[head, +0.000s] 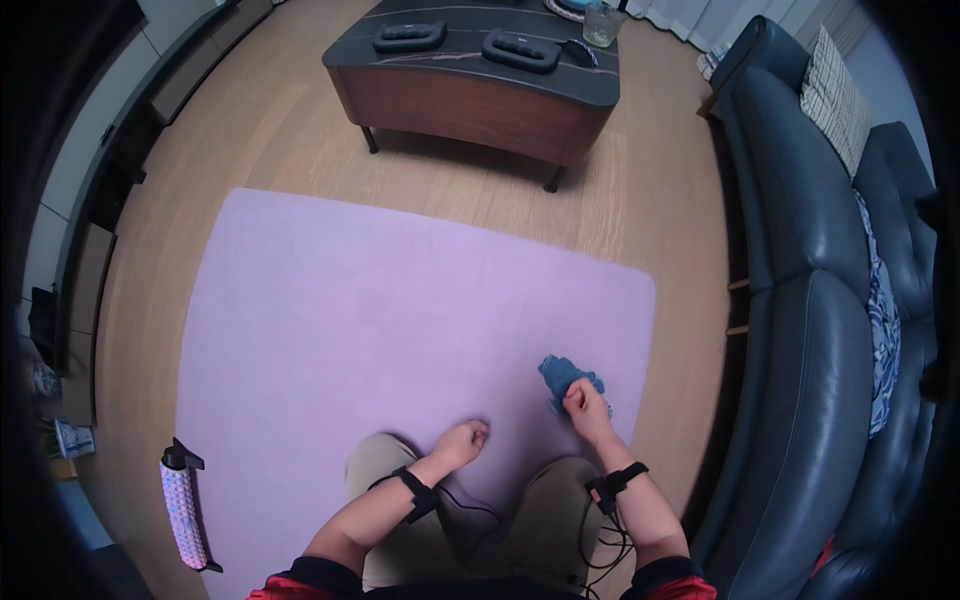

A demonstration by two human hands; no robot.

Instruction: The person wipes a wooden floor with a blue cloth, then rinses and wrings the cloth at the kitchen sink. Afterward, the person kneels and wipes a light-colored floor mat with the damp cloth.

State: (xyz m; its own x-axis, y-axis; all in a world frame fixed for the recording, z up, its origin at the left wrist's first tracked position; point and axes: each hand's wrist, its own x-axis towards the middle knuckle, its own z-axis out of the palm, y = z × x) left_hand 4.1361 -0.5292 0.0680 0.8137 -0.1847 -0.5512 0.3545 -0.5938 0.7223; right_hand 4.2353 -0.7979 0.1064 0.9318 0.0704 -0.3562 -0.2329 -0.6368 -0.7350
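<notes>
My right hand (pixel 589 411) is curled against a crumpled blue cloth (pixel 561 373) with pale stitched edges, over the right part of a lilac exercise mat (pixel 360 300). Folds of the cloth spread out past the fingers on both sides; the hand hides its middle. My left hand (pixel 460 444) is held in a loose fist above my left knee, with nothing visible in it. Both wrists wear black straps with cables; the right strap (pixel 621 478) carries a small box. My bent knees rest on the near part of the mat.
A ridged massage roller (pixel 181 506) lies at the mat's left edge. Ahead stands a coffee table (pixel 480 101) bearing two black push-up handles (pixel 409 37) and a glass (pixel 600 26). A dark leather sofa (pixel 795 375) runs along the right; a low cabinet (pixel 86 300) lines the left.
</notes>
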